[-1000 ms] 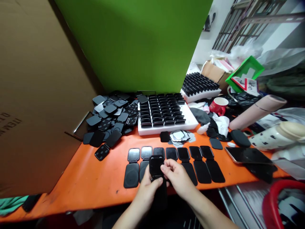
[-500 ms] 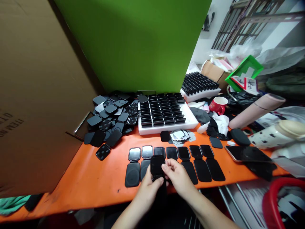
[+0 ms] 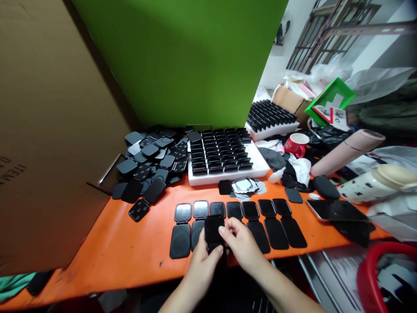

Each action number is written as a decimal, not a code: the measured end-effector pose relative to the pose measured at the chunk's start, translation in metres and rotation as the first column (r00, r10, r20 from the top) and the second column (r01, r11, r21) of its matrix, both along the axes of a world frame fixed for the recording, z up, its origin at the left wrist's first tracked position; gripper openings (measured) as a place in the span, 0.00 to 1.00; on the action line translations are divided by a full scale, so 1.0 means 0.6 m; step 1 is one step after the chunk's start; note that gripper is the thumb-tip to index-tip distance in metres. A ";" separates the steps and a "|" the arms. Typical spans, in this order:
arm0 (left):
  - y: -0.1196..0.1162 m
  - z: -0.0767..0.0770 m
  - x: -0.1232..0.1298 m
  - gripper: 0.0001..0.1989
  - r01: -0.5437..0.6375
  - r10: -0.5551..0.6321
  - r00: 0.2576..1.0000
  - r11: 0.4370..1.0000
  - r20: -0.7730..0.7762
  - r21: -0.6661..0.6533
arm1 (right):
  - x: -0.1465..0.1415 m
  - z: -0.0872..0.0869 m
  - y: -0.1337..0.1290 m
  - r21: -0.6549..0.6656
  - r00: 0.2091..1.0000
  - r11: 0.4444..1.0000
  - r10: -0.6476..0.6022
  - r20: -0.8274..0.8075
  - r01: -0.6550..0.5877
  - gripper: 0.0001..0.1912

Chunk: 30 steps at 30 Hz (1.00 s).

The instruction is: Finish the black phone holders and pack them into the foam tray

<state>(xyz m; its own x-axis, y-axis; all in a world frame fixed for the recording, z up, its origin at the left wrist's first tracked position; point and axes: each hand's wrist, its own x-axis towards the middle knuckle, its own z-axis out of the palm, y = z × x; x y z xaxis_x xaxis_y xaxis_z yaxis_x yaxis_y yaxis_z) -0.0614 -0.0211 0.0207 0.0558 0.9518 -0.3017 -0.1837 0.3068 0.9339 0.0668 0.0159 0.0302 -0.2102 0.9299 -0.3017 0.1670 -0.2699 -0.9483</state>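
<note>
Above the front edge of the table, both my hands hold one black folding charger pad (image 3: 214, 228), a hinged piece with its upper panel tilted up toward me. My left hand (image 3: 204, 261) grips it low on the left side, thumb across the hinge. On the right edge of the panel, my right hand (image 3: 239, 241) pinches with the thumb in front and the fingers partly hidden. Behind my hands lies a row of opened hinged pads (image 3: 180, 240), shiny small panels away from me. A pile of grey and white thin sheets (image 3: 243, 186) sits beyond the row.
Folded pads stand in a white foam tray (image 3: 211, 179), left of which is a heap of loose pads (image 3: 153, 158). A large cardboard box (image 3: 48, 130) borders the left. At right are a red mug (image 3: 296, 144), a phone (image 3: 335, 210) and a pink tumbler (image 3: 348, 152).
The view has shifted slightly. Both hands keep their hold on the charger pad, and its upper panel is in nearly the same position.
</note>
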 end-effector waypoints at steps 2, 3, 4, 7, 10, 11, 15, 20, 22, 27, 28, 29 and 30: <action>0.000 0.003 0.001 0.22 -0.010 0.010 1.000 1.000 0.006 0.014 | 0.003 0.010 0.003 0.101 0.990 0.994 0.020 0.138 -0.034 0.12; 0.001 0.006 0.001 0.21 -0.013 0.013 1.000 1.000 0.026 0.014 | 0.006 0.017 0.005 0.161 0.974 0.985 0.026 0.224 -0.063 0.12; 0.002 0.011 0.001 0.19 -0.019 0.019 0.998 1.000 0.052 0.009 | 0.008 0.024 0.007 0.217 0.949 0.971 0.025 0.314 -0.097 0.12; 0.009 0.026 0.002 0.17 -0.061 0.065 0.990 0.997 0.124 -0.039 | 0.013 0.037 0.012 0.313 0.870 0.934 -0.006 0.494 -0.171 0.12; 0.016 0.033 0.001 0.18 -0.078 0.095 0.979 0.992 0.181 -0.098 | 0.013 0.034 0.011 0.266 0.905 0.951 0.030 0.424 -0.155 0.10; 0.018 0.031 0.000 0.18 -0.080 0.099 0.976 0.991 0.194 -0.106 | 0.012 0.029 0.009 0.225 0.934 0.963 0.064 0.350 -0.151 0.09; 0.020 0.010 -0.004 0.16 -0.105 0.115 0.980 0.992 0.161 -0.071 | 0.007 0.012 0.002 0.120 0.980 0.981 0.134 0.145 -0.152 0.07; 0.024 -0.009 -0.006 0.12 -0.109 0.110 0.994 0.994 0.026 -0.029 | -0.001 0.006 -0.001 0.239 0.946 0.966 0.018 0.325 -0.100 0.13; 0.027 -0.008 -0.005 0.12 -0.112 0.112 0.994 0.993 0.011 -0.023 | -0.006 0.003 -0.001 0.269 0.933 0.961 -0.037 0.358 -0.065 0.15; 0.033 0.001 -0.002 0.13 -0.090 0.091 0.996 0.996 0.012 -0.025 | -0.004 -0.006 0.008 0.246 0.951 0.969 -0.045 0.306 -0.033 0.20; 0.034 0.003 -0.001 0.13 -0.080 0.081 0.997 0.996 0.021 -0.030 | 0.000 -0.007 0.011 0.207 0.965 0.978 -0.016 0.262 -0.040 0.21; 0.035 0.004 -0.001 0.14 -0.067 0.068 0.997 0.997 0.032 -0.034 | 0.004 -0.007 0.015 0.154 0.978 0.987 0.015 0.209 -0.048 0.21; 0.035 0.007 -0.001 0.14 -0.053 0.055 0.997 0.998 0.047 -0.037 | 0.009 -0.007 0.019 0.097 0.988 0.994 0.040 0.148 -0.054 0.23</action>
<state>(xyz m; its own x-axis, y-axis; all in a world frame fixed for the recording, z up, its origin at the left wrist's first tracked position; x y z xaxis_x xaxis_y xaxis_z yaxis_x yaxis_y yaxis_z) -0.0620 0.0002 0.0248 0.0199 0.9424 -0.3338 -0.2450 0.3283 0.9123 0.0720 0.0272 0.0261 -0.2151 0.9471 -0.2380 0.3159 -0.1632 -0.9347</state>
